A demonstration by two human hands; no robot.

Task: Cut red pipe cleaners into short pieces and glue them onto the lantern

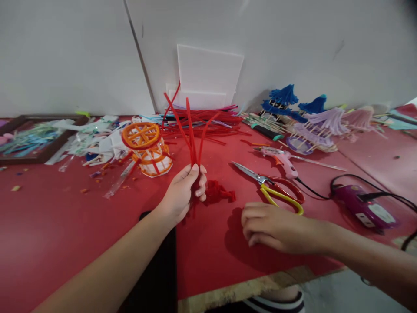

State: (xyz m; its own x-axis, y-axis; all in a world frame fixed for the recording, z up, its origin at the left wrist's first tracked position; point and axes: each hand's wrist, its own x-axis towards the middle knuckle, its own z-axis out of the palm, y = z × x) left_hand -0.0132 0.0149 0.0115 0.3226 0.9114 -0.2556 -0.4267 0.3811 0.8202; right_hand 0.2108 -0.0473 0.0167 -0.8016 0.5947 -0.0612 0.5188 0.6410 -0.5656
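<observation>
My left hand (186,191) is closed around a few long red pipe cleaners (189,126), which fan out upward from the grip. Just behind it on the red table lies a pile of short red pipe cleaner pieces (216,193). My right hand (276,227) hovers low over the table with its fingers curled in; whatever they may hold is hidden. Close beyond that hand is a pair of scissors (259,177) with one red and one yellow handle. A small orange-and-white lantern-like model (148,150) stands to the left of my left hand.
Red pipe cleaners (208,122) are heaped at the back. To the right lie a pink glue gun (280,160), a purple power box (366,206) with black cables, and blue and lilac models (321,124). A brown tray (42,154) sits left; a black object (156,265) lies at the front.
</observation>
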